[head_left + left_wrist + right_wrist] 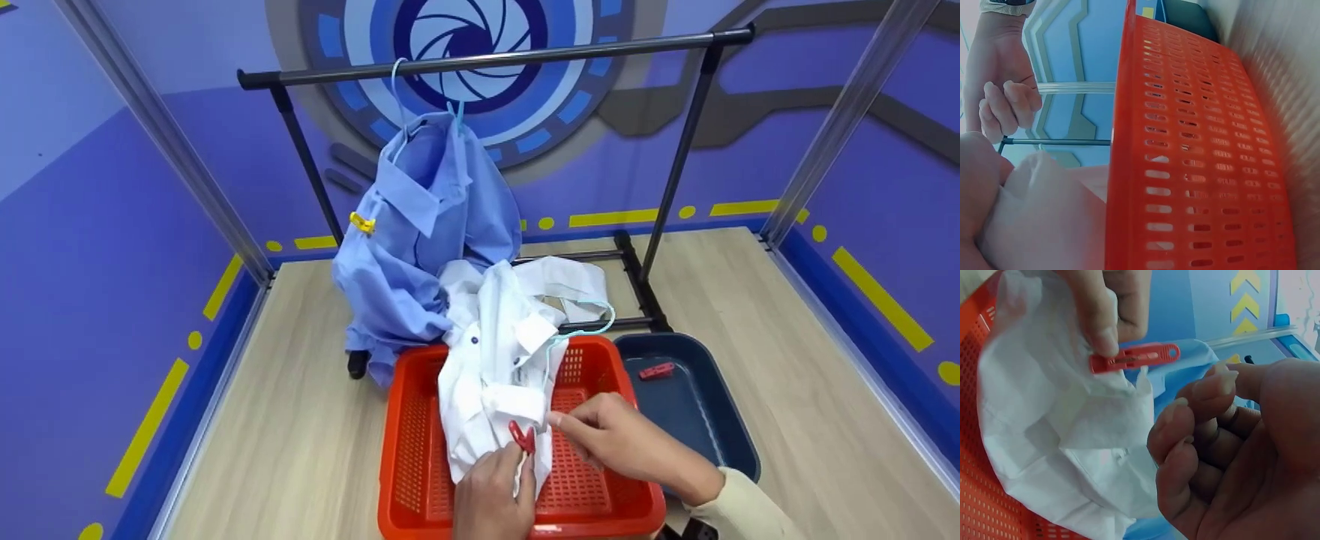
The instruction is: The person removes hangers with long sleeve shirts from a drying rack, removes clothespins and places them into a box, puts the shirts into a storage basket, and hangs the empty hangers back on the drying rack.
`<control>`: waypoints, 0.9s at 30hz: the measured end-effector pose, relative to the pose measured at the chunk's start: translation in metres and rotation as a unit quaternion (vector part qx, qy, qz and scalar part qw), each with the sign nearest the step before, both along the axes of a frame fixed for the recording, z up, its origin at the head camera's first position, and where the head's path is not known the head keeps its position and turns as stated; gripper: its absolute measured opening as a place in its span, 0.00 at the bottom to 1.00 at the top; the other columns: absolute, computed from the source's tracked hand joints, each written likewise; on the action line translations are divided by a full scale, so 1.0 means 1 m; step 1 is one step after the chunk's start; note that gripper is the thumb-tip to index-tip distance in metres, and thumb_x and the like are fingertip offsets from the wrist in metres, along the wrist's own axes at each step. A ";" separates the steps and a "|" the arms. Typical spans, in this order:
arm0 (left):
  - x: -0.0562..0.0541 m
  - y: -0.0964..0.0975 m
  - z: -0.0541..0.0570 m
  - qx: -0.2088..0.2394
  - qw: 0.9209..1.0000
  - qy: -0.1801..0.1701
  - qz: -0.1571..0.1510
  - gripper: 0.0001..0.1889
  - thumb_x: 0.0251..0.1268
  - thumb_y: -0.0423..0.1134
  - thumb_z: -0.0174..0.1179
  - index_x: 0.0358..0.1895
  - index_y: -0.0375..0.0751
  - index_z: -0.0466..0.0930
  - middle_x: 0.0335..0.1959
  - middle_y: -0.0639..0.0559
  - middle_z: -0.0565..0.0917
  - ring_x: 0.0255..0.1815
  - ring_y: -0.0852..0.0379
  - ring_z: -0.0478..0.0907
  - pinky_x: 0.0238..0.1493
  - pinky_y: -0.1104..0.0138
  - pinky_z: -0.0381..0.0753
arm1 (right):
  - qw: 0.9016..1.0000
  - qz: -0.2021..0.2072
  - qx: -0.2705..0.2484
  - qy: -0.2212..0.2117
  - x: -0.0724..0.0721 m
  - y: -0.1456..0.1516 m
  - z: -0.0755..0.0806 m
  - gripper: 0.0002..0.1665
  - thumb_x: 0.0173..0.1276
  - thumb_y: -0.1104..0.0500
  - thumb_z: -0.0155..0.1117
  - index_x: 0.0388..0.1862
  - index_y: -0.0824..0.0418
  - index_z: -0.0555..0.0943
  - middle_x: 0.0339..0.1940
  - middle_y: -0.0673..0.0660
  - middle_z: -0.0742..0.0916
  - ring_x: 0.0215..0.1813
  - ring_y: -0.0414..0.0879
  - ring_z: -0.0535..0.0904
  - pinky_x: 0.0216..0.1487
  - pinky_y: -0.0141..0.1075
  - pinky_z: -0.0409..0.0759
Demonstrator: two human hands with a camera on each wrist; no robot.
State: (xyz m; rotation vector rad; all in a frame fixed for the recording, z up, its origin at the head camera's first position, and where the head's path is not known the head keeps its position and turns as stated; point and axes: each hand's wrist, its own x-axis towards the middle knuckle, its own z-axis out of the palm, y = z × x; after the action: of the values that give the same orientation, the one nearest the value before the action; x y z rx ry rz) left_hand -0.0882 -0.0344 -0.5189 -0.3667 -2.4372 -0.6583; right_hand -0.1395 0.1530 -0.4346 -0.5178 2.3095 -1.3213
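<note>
A white shirt [495, 367] on a pale blue hanger [592, 330] lies partly in an orange-red basket [390, 465], its upper part spilling over the far rim. My left hand [495, 491] pinches a fold of this shirt at the basket's near side. A red clothespin [1137, 357] sits at that fold, the left thumb against it. To the right, my right hand [626, 442] hovers beside the shirt. Its fingers [1176, 461] are loosely bent, and nothing shows between them in the right wrist view.
Behind the basket stands a dark clothes rack [517, 58], where a blue shirt [412, 217] hangs with a yellow clothespin [362, 223] on it. A dark tray [686, 420] holding another red clothespin [657, 371] is right of the basket. Patterned walls enclose the wooden tabletop [300, 420].
</note>
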 end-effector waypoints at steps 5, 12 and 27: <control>0.001 0.000 -0.001 -0.016 1.000 -0.001 -0.004 0.08 0.54 0.39 0.65 0.27 0.49 0.74 0.16 0.58 0.71 0.16 0.61 0.67 0.16 0.71 0.62 | 1.000 -0.009 0.013 -0.011 0.004 -0.012 -0.009 0.26 0.69 0.40 0.57 0.18 0.55 0.80 0.11 0.48 0.75 0.14 0.37 0.69 0.20 0.25 0.74; 0.001 0.001 -0.005 -0.032 0.999 0.023 -0.008 0.08 0.52 0.39 0.67 0.28 0.48 0.75 0.18 0.58 0.73 0.19 0.59 0.71 0.17 0.69 0.65 | 0.997 -0.057 0.044 -0.005 0.006 -0.027 -0.018 0.32 0.64 0.33 0.58 0.13 0.55 0.78 0.08 0.48 0.74 0.11 0.39 0.68 0.16 0.27 0.70; 0.003 0.003 -0.007 -0.038 0.998 0.041 -0.012 0.10 0.48 0.41 0.67 0.24 0.50 0.73 0.18 0.60 0.73 0.20 0.60 0.71 0.17 0.70 0.65 | 0.994 -0.072 0.081 0.029 0.006 -0.038 -0.029 0.28 0.60 0.33 0.63 0.14 0.53 0.81 0.07 0.47 0.72 0.10 0.39 0.64 0.13 0.25 0.62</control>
State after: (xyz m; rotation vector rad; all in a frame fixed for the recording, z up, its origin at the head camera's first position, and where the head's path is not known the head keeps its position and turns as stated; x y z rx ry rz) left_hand -0.0853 -0.0314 -0.5259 -0.4453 -2.3871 -0.5511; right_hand -0.1335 0.1152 -0.4635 -0.3466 2.5151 -1.1826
